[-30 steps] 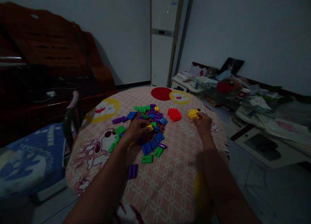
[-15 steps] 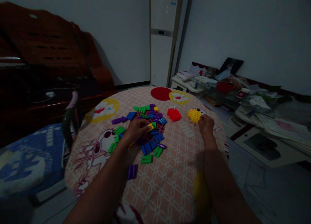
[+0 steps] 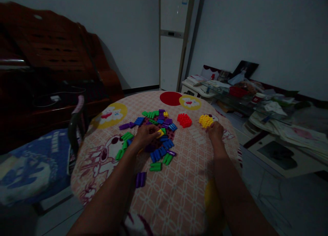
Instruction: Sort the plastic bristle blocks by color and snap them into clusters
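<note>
My left hand (image 3: 147, 137) is over the mixed pile, thumb and fingers pinched on a yellow building block (image 3: 161, 133). A green block (image 3: 164, 129) lies right beside that one. Around and under the hand are blue blocks (image 3: 159, 154), purple blocks (image 3: 140, 180) and green blocks (image 3: 155, 166), loosely scattered. My right hand (image 3: 215, 130) is closed, its fingertips against the near right edge of a cluster of yellow blocks (image 3: 205, 121). Whatever its fingers hold is hidden. Between the hands, farther back, sits a cluster of red blocks (image 3: 184, 120).
A patterned cloth covers the round table (image 3: 184, 181). At left stand a chair with a blue cushion (image 3: 38, 164) and a wooden bench (image 3: 56, 58). A cluttered low glass-topped cabinet (image 3: 238, 96) lies to the right, and a tall white cabinet-like unit (image 3: 171, 58) behind.
My right hand has shifted slightly left and down along the edge of the yellow cluster. My left hand keeps its pinch on the yellow block. The whole view has shifted slightly.
</note>
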`<action>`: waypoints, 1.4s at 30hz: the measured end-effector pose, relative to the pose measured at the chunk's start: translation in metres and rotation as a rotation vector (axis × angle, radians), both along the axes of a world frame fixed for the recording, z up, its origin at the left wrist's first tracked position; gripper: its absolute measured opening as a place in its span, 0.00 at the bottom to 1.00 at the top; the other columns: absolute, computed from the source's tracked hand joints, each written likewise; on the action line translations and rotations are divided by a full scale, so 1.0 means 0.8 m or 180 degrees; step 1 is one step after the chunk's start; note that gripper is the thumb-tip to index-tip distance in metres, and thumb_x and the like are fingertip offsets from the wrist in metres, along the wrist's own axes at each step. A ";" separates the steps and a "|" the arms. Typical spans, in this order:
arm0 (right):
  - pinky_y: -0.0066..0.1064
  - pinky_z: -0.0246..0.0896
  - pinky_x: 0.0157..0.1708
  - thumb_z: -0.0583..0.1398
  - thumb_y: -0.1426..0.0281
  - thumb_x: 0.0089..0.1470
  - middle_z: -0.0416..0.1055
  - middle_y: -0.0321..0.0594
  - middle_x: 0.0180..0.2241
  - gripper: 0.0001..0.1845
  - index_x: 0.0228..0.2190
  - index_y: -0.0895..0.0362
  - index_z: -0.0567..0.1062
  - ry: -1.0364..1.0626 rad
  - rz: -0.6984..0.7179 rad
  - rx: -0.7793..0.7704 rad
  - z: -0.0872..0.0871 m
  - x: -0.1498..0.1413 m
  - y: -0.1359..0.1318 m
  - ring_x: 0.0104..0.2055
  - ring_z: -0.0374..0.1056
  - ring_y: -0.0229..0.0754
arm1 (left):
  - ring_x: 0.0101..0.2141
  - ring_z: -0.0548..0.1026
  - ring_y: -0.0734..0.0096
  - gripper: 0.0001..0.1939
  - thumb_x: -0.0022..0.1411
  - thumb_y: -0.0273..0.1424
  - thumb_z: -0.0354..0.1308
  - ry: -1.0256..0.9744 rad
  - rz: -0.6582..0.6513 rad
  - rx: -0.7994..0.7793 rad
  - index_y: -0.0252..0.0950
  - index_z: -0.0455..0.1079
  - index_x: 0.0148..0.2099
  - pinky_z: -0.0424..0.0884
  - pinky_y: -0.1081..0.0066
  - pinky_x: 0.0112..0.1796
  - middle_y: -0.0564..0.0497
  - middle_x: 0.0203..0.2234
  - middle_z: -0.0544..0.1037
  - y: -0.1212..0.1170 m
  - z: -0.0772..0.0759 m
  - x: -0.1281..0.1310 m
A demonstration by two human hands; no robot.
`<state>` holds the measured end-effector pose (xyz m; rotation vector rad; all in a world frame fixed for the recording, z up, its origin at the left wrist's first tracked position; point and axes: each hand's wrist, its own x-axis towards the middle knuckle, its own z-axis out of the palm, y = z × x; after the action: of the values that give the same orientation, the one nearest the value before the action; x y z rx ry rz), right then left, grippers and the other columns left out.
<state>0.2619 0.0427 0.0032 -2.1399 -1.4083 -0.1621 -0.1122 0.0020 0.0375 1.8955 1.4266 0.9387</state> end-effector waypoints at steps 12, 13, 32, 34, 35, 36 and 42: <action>0.34 0.60 0.37 0.59 0.71 0.55 0.77 0.54 0.37 0.13 0.41 0.63 0.75 -0.0616 0.0049 -0.0472 0.008 -0.011 -0.009 0.39 0.72 0.49 | 0.26 0.74 0.68 0.15 0.50 0.41 0.63 -0.0323 0.0013 -0.0028 0.34 0.74 0.35 0.66 0.73 0.26 0.50 0.25 0.78 0.005 -0.010 -0.002; 0.34 0.61 0.38 0.58 0.71 0.55 0.77 0.55 0.38 0.13 0.41 0.64 0.75 -0.0639 0.0043 -0.0465 0.009 -0.011 -0.010 0.39 0.72 0.49 | 0.27 0.74 0.68 0.14 0.50 0.40 0.63 -0.0345 0.0034 -0.0027 0.34 0.73 0.34 0.66 0.73 0.26 0.50 0.26 0.78 0.006 -0.010 -0.003; 0.28 0.62 0.31 0.63 0.63 0.51 0.71 0.34 0.27 0.10 0.30 0.58 0.76 0.1936 0.3433 -0.0055 0.029 -0.192 -0.061 0.29 0.67 0.37 | 0.26 0.74 0.72 0.15 0.53 0.38 0.65 -0.1293 -0.0638 -0.0376 0.36 0.66 0.38 0.69 0.75 0.26 0.55 0.25 0.75 -0.016 -0.003 0.043; 0.28 0.64 0.32 0.64 0.61 0.49 0.72 0.35 0.28 0.12 0.30 0.58 0.76 0.2298 0.3351 -0.0070 0.025 -0.188 -0.058 0.30 0.68 0.38 | 0.27 0.75 0.71 0.16 0.52 0.38 0.66 -0.1357 -0.0666 -0.0411 0.36 0.65 0.37 0.70 0.75 0.27 0.55 0.26 0.75 -0.017 -0.003 0.045; 0.28 0.65 0.32 0.65 0.60 0.47 0.73 0.35 0.28 0.13 0.30 0.57 0.75 0.2493 0.3292 -0.0070 0.023 -0.186 -0.055 0.30 0.69 0.38 | 0.28 0.75 0.71 0.16 0.52 0.38 0.66 -0.1388 -0.0690 -0.0439 0.36 0.65 0.37 0.70 0.74 0.28 0.54 0.27 0.76 -0.017 -0.003 0.046; 0.29 0.66 0.31 0.66 0.59 0.45 0.73 0.35 0.28 0.14 0.30 0.57 0.75 0.2685 0.3222 -0.0072 0.022 -0.185 -0.053 0.30 0.70 0.38 | 0.28 0.76 0.70 0.17 0.52 0.38 0.66 -0.1422 -0.0721 -0.0464 0.35 0.65 0.37 0.70 0.74 0.28 0.53 0.28 0.77 -0.016 -0.005 0.047; 0.29 0.69 0.24 0.68 0.57 0.39 0.74 0.34 0.23 0.19 0.30 0.57 0.74 0.3362 0.2438 0.0194 0.028 -0.154 -0.035 0.23 0.71 0.39 | 0.30 0.77 0.69 0.16 0.53 0.39 0.66 -0.1443 -0.0884 -0.0407 0.33 0.70 0.37 0.73 0.72 0.31 0.49 0.30 0.79 -0.009 -0.013 0.046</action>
<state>0.1384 0.0150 0.0258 -1.1211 -1.3425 1.0295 -0.0750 -0.0055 0.0274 1.6025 0.9091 1.0295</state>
